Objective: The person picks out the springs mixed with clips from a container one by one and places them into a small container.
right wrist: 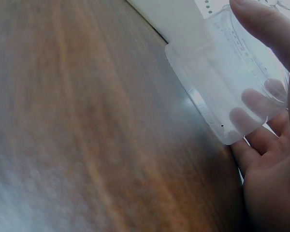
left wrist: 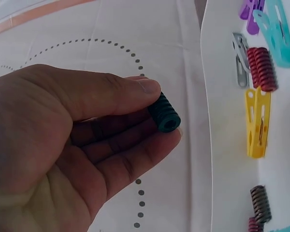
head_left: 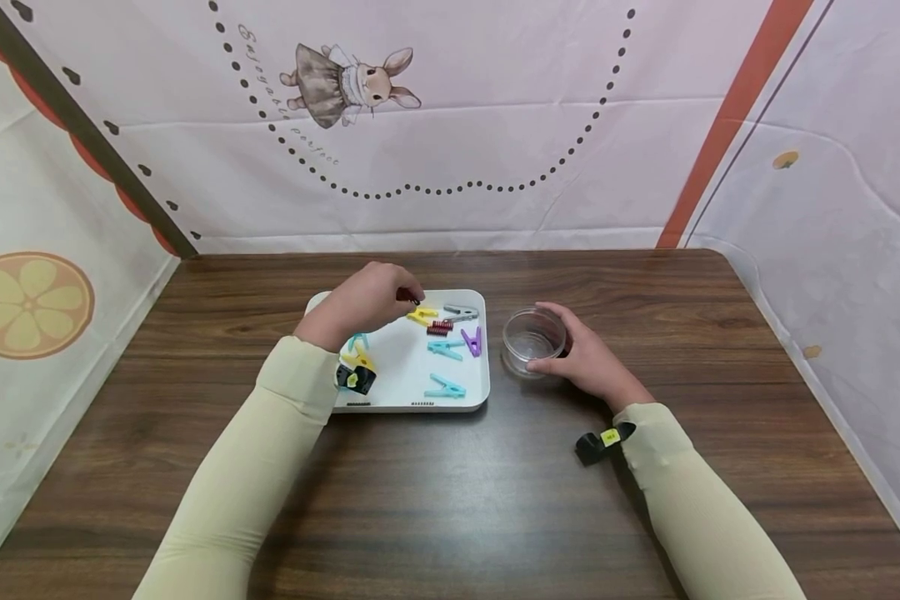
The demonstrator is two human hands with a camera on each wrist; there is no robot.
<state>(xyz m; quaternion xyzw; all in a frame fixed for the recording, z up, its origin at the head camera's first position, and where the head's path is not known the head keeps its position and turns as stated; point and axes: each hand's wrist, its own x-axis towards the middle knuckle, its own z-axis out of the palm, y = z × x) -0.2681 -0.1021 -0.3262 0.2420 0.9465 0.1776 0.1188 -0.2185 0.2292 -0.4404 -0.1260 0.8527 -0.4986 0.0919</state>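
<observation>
In the left wrist view, a dark green coil spring [left wrist: 164,113] is pinched between the thumb and fingers of my left hand [left wrist: 82,125]. The head view has this hand above the far left part of a white tray [head_left: 393,371]. My right hand [head_left: 583,357] grips a clear round container [head_left: 520,367] standing on the table just right of the tray. Thumb and fingers lie on opposite sides of its wall. On the tray are red springs [head_left: 440,328], a yellow clip [head_left: 422,316], a grey clip [head_left: 461,313], a purple clip [head_left: 472,341] and teal clips [head_left: 446,387].
The tray and container stand on a dark wood-grain table [head_left: 450,500]. Another yellow clip [head_left: 358,358] lies partly hidden by the left wrist camera. A brownish spring [left wrist: 260,204] shows in the left wrist view. A printed cloth [head_left: 495,167] hangs behind the table.
</observation>
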